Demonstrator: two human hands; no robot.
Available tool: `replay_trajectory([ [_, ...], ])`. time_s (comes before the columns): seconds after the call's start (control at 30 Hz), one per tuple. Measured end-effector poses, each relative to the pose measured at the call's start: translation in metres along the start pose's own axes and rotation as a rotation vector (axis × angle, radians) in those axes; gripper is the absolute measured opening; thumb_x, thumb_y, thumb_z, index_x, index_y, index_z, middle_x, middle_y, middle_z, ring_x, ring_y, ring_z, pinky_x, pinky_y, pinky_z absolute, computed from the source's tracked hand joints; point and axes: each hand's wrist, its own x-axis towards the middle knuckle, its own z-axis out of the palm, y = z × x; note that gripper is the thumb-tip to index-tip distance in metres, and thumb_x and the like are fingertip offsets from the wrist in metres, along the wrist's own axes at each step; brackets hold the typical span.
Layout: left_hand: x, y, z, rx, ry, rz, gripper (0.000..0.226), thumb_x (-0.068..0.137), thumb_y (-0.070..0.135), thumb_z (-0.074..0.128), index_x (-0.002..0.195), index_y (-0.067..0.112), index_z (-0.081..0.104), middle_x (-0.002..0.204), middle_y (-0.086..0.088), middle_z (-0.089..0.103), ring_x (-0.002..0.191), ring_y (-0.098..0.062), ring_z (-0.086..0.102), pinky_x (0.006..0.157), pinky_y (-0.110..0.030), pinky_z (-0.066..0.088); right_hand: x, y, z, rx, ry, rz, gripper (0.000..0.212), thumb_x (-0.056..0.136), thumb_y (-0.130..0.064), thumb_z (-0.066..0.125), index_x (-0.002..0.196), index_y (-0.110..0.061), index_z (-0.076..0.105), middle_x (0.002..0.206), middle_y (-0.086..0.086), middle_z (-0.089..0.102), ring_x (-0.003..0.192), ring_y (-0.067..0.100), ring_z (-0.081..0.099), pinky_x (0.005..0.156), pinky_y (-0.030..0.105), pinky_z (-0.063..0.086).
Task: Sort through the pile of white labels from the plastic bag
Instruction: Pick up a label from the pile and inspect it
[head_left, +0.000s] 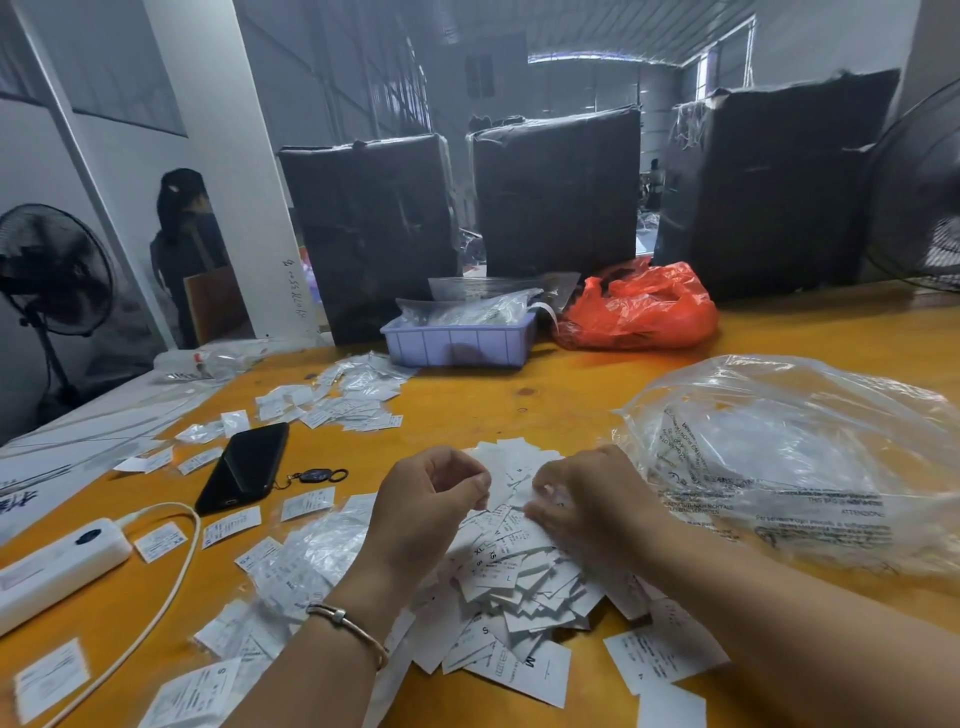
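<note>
Dozens of small rectangular white paper labels (511, 582) are heaped on a glossy orange wooden table (545, 395), just beside a crinkled clear plastic bag (789, 462) printed with warnings. Three black-wrapped bales (556, 192) are stood behind, in a warehouse. Labels are pinched by the curled left hand (426, 499) and by the right hand (582, 499) over the heap.

Orange worktop (545, 384) carries a pile of white labels (519, 582) near the front edge, clear plastic bag (789, 457) beside it. Black phone (244, 467), white power strip (57, 566), lilac tray (460, 340), red bag (639, 306) lie farther off.
</note>
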Motion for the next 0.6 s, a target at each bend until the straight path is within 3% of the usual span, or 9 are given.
replay_trajectory([
  [0.07,0.000,0.001,0.000,-0.008,-0.007,0.007,0.011,0.087,0.005,0.068,0.078,0.010,0.071,0.071,-0.008,0.072,0.066,-0.012,0.067,0.058,-0.013,0.048,-0.001,0.001,0.000,-0.073,0.079,-0.092,0.031,0.097,-0.038,0.047,0.081,-0.018,0.064,0.073,0.004,0.067,0.066,0.024,0.057,0.099,0.032,0.034],
  [0.2,-0.002,0.003,0.001,0.001,-0.009,0.008,0.011,0.088,0.005,0.068,0.078,0.010,0.071,0.071,-0.009,0.072,0.066,-0.012,0.066,0.059,-0.015,0.048,-0.006,0.001,-0.008,-0.129,0.049,-0.165,0.032,0.097,-0.027,0.046,0.070,-0.015,0.057,0.065,0.009,0.064,0.059,0.030,0.055,0.095,0.033,0.041],
  [0.27,-0.003,0.005,0.001,-0.029,-0.010,-0.017,0.010,0.088,0.006,0.067,0.080,0.010,0.070,0.072,-0.009,0.072,0.068,-0.012,0.067,0.059,-0.016,0.050,-0.009,-0.001,-0.012,0.132,0.122,-0.031,0.026,0.093,-0.026,0.056,0.074,-0.012,0.067,0.069,0.005,0.069,0.064,0.024,0.062,0.084,0.035,0.050],
  [0.33,-0.002,0.008,-0.002,-0.109,-0.003,-0.057,0.007,0.090,0.007,0.067,0.084,0.008,0.070,0.074,-0.008,0.073,0.070,-0.013,0.069,0.060,-0.017,0.052,-0.012,-0.004,-0.019,0.702,0.203,0.240,0.015,0.086,-0.016,0.065,0.074,-0.008,0.070,0.071,0.007,0.072,0.069,0.022,0.069,0.076,0.039,0.054],
  [0.43,0.000,0.012,-0.005,-0.259,0.024,-0.121,0.007,0.092,0.010,0.065,0.090,0.005,0.069,0.075,-0.004,0.074,0.071,-0.012,0.071,0.062,-0.018,0.054,-0.020,-0.001,-0.027,1.392,0.078,0.510,0.005,0.078,-0.003,0.067,0.081,-0.004,0.064,0.081,0.017,0.074,0.077,0.026,0.073,0.079,0.038,0.049],
  [0.5,0.001,0.013,-0.006,-0.352,0.022,-0.168,0.007,0.091,0.011,0.065,0.091,0.007,0.070,0.079,-0.003,0.075,0.076,-0.013,0.072,0.068,-0.024,0.053,-0.027,0.002,-0.029,1.575,0.020,0.540,0.018,0.067,-0.006,0.069,0.082,-0.005,0.061,0.087,0.019,0.074,0.079,0.028,0.073,0.077,0.036,0.049],
  [0.6,0.001,0.012,-0.008,-0.524,-0.041,-0.208,0.009,0.077,0.018,0.071,0.084,0.013,0.071,0.096,-0.006,0.076,0.093,-0.016,0.070,0.075,-0.028,0.050,-0.032,0.006,-0.032,1.560,0.052,0.476,0.025,0.062,-0.006,0.070,0.084,-0.004,0.060,0.085,0.023,0.073,0.077,0.032,0.073,0.072,0.031,0.053],
])
